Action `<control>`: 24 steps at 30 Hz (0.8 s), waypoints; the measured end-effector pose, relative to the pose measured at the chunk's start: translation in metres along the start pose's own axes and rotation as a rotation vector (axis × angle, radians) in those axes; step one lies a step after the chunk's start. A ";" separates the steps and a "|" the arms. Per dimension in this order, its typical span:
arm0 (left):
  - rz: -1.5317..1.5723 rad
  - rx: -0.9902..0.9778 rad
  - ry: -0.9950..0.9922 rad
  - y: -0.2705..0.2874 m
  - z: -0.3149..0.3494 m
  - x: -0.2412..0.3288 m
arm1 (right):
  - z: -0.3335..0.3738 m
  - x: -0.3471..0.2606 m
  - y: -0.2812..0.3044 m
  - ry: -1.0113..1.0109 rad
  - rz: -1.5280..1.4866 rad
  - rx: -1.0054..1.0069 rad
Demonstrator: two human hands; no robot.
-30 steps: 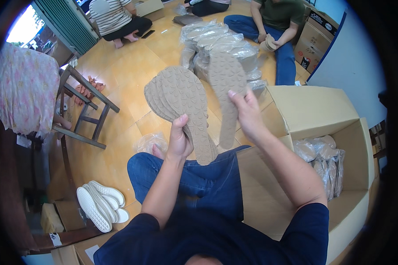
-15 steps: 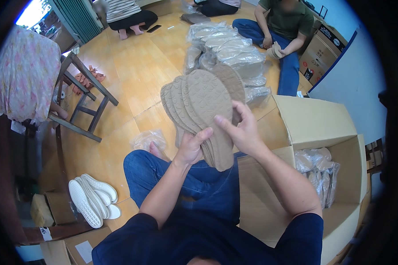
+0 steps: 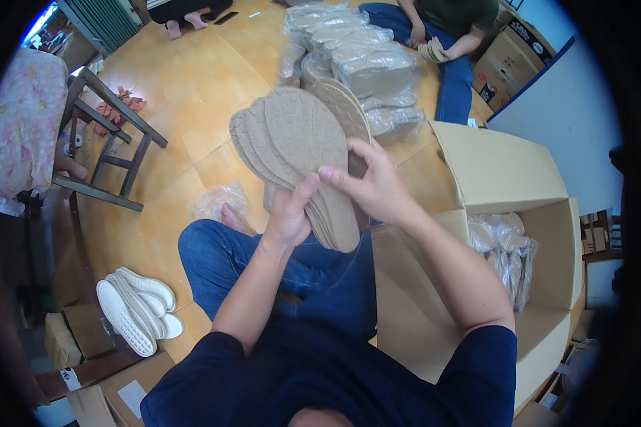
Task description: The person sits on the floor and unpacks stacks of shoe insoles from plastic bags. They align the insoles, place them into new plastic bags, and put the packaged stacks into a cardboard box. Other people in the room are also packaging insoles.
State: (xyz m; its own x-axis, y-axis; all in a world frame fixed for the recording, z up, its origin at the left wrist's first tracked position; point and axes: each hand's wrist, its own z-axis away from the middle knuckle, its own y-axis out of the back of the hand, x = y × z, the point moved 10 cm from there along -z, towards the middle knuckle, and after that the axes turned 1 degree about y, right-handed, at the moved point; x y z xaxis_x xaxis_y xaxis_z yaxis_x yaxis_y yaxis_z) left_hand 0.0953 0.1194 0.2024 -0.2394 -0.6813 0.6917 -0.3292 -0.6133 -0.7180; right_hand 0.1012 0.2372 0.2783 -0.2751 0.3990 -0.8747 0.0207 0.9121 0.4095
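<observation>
I hold a fanned stack of several tan shoe soles upright in front of me, tread side facing up. My left hand grips the stack near its heel end from the left. My right hand holds the same stack from the right, thumb and fingers pinching its front sole. I sit on a wooden floor with my blue-jeaned legs folded below the stack.
An open cardboard box at my right holds bagged soles. More clear bags of soles are piled ahead, where another seated person handles soles. White soles lie at left, near a wooden chair and an empty plastic bag.
My right hand brought a separate sole from the right onto the fanned stack. Both hands now hold the stack together, closer to me.
</observation>
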 end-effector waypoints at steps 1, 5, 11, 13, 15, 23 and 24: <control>0.008 0.021 0.008 0.003 -0.001 -0.001 | -0.002 0.008 0.001 -0.059 -0.151 0.026; 0.046 0.049 0.076 0.015 -0.002 -0.007 | -0.013 0.028 0.047 0.009 -0.149 0.417; 0.115 -0.020 0.023 0.011 -0.001 -0.001 | -0.012 0.040 0.032 -0.112 0.006 0.124; 0.162 0.020 0.076 0.011 0.002 -0.005 | -0.010 0.032 0.021 -0.126 0.013 0.080; 0.109 0.029 0.075 0.009 0.005 -0.004 | -0.003 0.022 0.008 -0.125 0.082 0.053; 0.045 0.036 0.051 0.009 0.005 0.000 | -0.010 0.023 0.037 0.006 -0.224 0.372; 0.025 0.026 0.059 0.009 0.005 0.000 | -0.009 0.022 0.048 0.040 -0.190 0.465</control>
State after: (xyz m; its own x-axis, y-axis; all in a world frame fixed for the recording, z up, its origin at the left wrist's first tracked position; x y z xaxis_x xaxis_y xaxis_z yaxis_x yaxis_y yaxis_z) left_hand 0.0964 0.1120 0.1962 -0.3004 -0.6724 0.6765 -0.2989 -0.6072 -0.7362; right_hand 0.0869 0.2888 0.2809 -0.3521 0.2265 -0.9081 0.3901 0.9175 0.0776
